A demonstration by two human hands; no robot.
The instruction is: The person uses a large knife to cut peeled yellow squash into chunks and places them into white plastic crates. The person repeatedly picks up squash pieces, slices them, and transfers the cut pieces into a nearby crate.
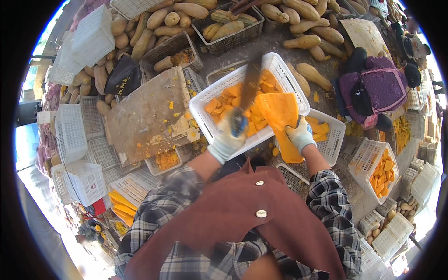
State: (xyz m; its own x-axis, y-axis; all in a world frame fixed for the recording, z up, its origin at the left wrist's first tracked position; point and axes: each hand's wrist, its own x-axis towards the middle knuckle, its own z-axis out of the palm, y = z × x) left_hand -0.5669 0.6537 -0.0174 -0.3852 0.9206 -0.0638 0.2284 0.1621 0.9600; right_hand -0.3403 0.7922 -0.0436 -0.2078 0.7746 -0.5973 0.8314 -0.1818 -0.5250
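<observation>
My left hand [227, 136], in a white work glove, is closed around the handle of a knife [250, 81]. Its broad dark blade points up and away over the white basket and is smeared by motion. In my right hand [300, 135], gloved in white and blue, is a large peeled orange pumpkin piece [279, 109]. It hangs over the basket's right side, its lower end reaching past the near rim. Below both hands, the white plastic basket [204, 122] holds many cut pumpkin chunks [224, 101].
A worn wooden board [144, 114] lies at left. Behind my right hand stands another white basket [337, 135] with pumpkin pieces; farther right is a crate of chunks [383, 173]. Whole pumpkins [305, 42] pile up at the back. A person in purple [375, 86] bends at right.
</observation>
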